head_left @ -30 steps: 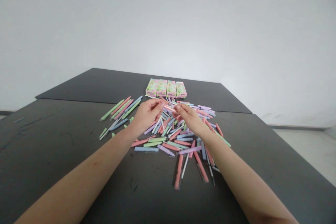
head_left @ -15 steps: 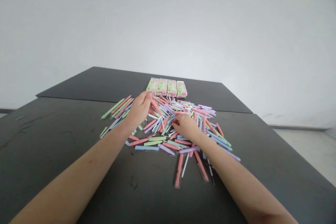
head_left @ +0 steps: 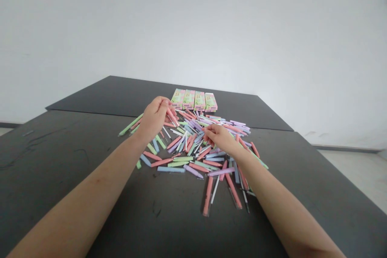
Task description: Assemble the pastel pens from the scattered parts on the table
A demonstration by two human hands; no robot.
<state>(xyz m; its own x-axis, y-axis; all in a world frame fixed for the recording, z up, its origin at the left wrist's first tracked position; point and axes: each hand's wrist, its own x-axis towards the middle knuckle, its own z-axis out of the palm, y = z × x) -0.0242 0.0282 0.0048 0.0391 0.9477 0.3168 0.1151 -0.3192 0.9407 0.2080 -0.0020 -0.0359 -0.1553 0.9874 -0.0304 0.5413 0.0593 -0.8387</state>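
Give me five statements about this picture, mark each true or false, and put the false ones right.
1. The left hand holds at least one red pen. True.
2. The right hand is on the boxes. False: it is at the pile.
3. Four boxes stand side by side. True.
4. Everything in the pile is red. False: green, blue, purple and white pieces lie there too.
5. The table is white. False: it is dark.
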